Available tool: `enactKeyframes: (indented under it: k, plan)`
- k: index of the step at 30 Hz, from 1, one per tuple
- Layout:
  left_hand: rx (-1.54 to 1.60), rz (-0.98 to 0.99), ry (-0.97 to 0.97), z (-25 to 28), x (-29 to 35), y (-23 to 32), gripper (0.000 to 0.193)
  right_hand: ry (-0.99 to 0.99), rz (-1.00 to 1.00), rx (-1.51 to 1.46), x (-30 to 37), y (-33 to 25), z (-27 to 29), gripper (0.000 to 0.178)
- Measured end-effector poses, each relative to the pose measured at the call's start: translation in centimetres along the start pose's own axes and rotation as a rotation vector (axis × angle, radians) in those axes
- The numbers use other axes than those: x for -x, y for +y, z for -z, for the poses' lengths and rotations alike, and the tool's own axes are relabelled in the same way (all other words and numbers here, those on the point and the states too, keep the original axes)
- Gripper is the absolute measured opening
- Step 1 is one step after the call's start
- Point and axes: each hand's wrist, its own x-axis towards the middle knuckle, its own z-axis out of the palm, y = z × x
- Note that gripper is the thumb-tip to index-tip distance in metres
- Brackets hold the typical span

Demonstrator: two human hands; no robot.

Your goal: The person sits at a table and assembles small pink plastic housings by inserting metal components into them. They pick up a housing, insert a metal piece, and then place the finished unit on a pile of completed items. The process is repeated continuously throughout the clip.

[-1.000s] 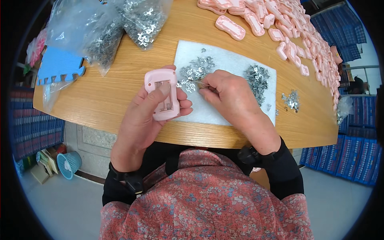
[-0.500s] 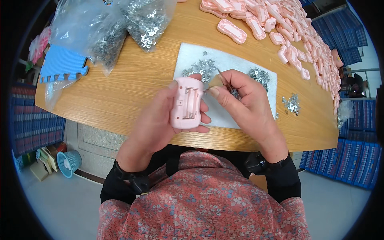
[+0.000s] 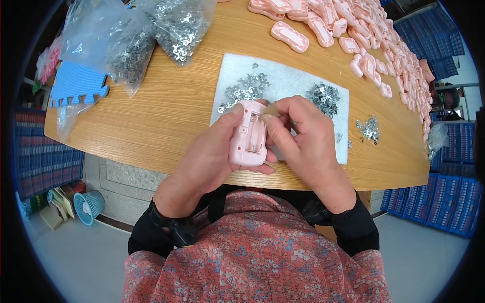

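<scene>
A pink plastic battery housing [image 3: 247, 151] lies in my left hand [image 3: 202, 151], its open compartment facing up with springs at the ends. The thumb presses the left edge while the fingers wrap underneath. My right hand [image 3: 309, 139] is closed in a pinch over the compartment's upper right corner, a tan finger cover on its index finger. Whatever it pinches is hidden. Beneath both hands is a white foam sheet [image 3: 288, 76]. It bears one heap of small metal contact pieces [image 3: 247, 90] at the left and a darker heap of metal pieces [image 3: 323, 100] at the right.
Many pink housings [image 3: 376, 55] cover the table's far right. A small pile of metal pieces [image 3: 371, 129] sits right of the sheet. Far left are clear bags of metal parts [image 3: 134, 63] and a blue foam mat [image 3: 76, 83]. A blue basket [image 3: 89, 207] stands on the floor.
The housing has moved right and tilted slightly in my left hand. My right hand has closed in onto its upper corner; the thin metal tool seen in it before is now hidden.
</scene>
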Motion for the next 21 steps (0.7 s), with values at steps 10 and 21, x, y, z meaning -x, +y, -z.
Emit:
enactKeyframes:
  k: [10,21]
  plan:
    - [-0.033,0.008,0.018,-0.23,-0.40,-0.14,0.050,0.029,-0.113,-0.066,0.13,0.37,0.01,0.014]
    - [-0.019,0.021,0.034,0.11,-0.77,-0.37,0.048,0.020,-0.173,-0.161,0.14,0.79,-0.10,0.012]
